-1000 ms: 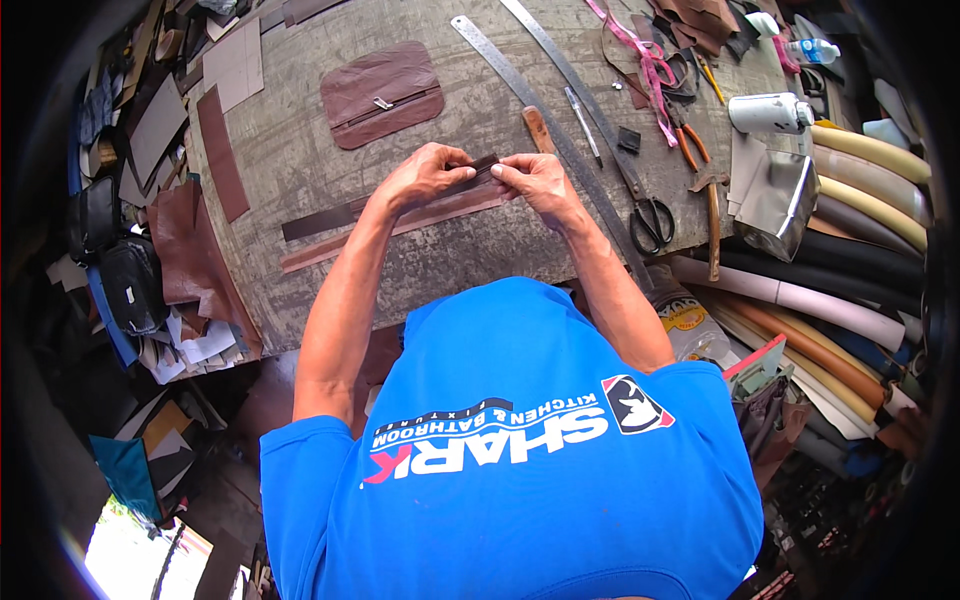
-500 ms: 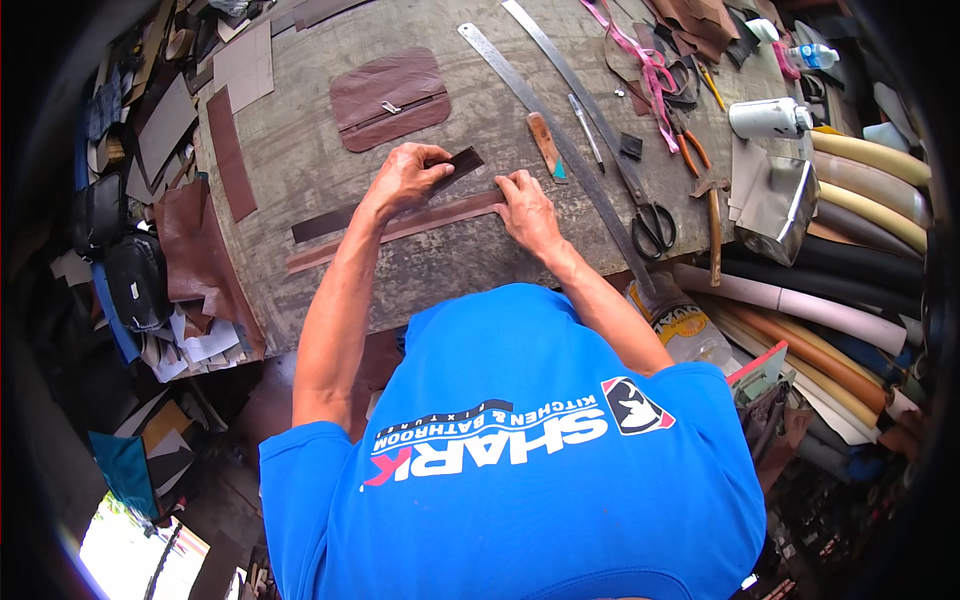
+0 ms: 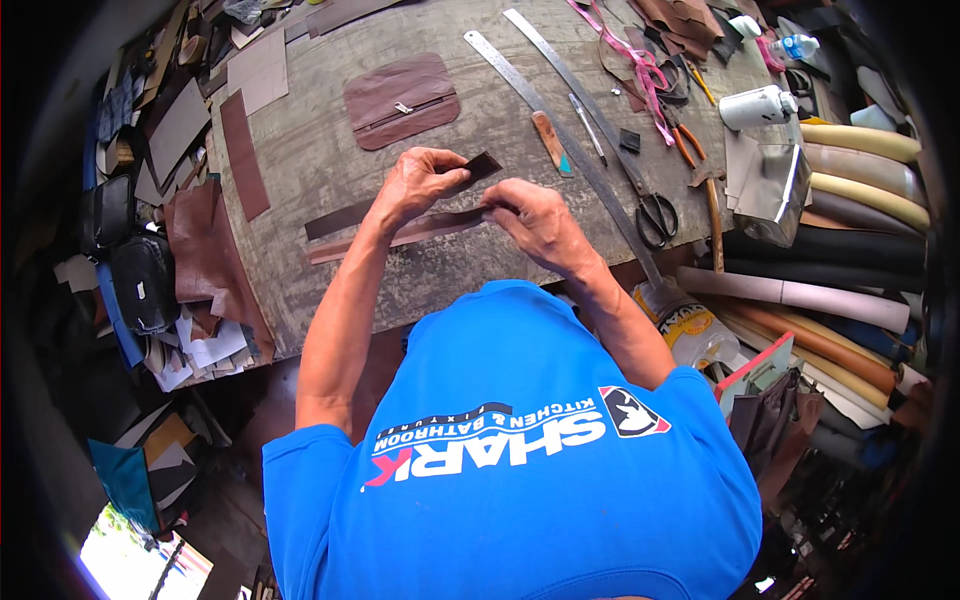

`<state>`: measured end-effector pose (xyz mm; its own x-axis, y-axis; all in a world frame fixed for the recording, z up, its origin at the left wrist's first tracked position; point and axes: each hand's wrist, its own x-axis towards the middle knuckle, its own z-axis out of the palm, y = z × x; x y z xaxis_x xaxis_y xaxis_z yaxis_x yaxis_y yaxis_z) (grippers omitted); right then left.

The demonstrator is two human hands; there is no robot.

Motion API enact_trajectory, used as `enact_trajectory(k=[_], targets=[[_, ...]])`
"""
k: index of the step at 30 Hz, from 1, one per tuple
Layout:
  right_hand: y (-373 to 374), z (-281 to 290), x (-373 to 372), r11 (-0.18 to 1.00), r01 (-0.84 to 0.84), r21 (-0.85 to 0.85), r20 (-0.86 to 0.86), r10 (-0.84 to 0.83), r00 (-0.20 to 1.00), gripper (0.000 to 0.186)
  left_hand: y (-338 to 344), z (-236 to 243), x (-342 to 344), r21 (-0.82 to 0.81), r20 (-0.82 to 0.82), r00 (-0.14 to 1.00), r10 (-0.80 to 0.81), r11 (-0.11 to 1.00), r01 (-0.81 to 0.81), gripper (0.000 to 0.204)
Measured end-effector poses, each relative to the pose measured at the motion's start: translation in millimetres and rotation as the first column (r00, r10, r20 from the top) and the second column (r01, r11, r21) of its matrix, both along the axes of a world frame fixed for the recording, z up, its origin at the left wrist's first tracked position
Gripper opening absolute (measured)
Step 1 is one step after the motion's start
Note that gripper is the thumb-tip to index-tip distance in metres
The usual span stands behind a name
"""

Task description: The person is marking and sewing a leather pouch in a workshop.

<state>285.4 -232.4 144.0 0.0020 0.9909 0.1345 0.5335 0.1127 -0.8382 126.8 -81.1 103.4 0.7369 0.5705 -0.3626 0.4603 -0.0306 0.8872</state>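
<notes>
"What reaches you from over there?"

"On my feed, the left hand [image 3: 415, 187] is closed in a pinch, thumb against fingers, on a dark brown, flat, narrow strip [image 3: 340, 220]. One end pokes out past the fingertips; the stretch behind the hand and wrist I can't see."

"And the right hand [image 3: 537, 218]?"

"Fingers curled down and drawn together on the right end of a long, reddish-brown leather strip [image 3: 430, 225]. The knuckles block my view, so I can't make out exactly how the fingertips meet it. The left forearm hides another piece of that strip."

"Where do the strips sit?"

"Over the worn grey table [image 3: 300, 140], the reddish one nearer the body. Beyond the hands, a maroon leather panel with rounded corners and a zip [image 3: 385, 88] lies fully in view. A blue T-shirt [image 3: 520, 410] fills my lower middle, covering part of the table's near edge."
</notes>
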Motion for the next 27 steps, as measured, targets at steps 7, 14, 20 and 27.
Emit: enact_trajectory(k=[7, 14, 20, 27], targets=[[-1, 10, 4, 0.879, 0.445, -0.170, -0.115, -0.466, 0.877, 0.016, -28, 19, 7, -0.294, 0.264, 0.964, 0.022, 0.954, 0.059, 0.025], [-4, 2, 9, 0.885, 0.347, -0.310, -0.574, -0.466, 0.674, 0.016, -28, 27, 8, -0.306, 0.215, 0.977, -0.010, 0.949, 0.077, 0.022], [-1, 3, 7, 0.897, 0.290, -0.333, -0.728, -0.440, 0.526, 0.015, -29, 23, 11, -0.370, 0.266, 0.964, 0.027, 0.926, 0.077, 0.023], [1, -1, 8, 0.882, 0.309, -0.355, -0.730, -0.468, 0.498, 0.016, -32, 23, 13, -0.359, 0.301, 0.951, 0.074, 0.932, 0.041, 0.022]])
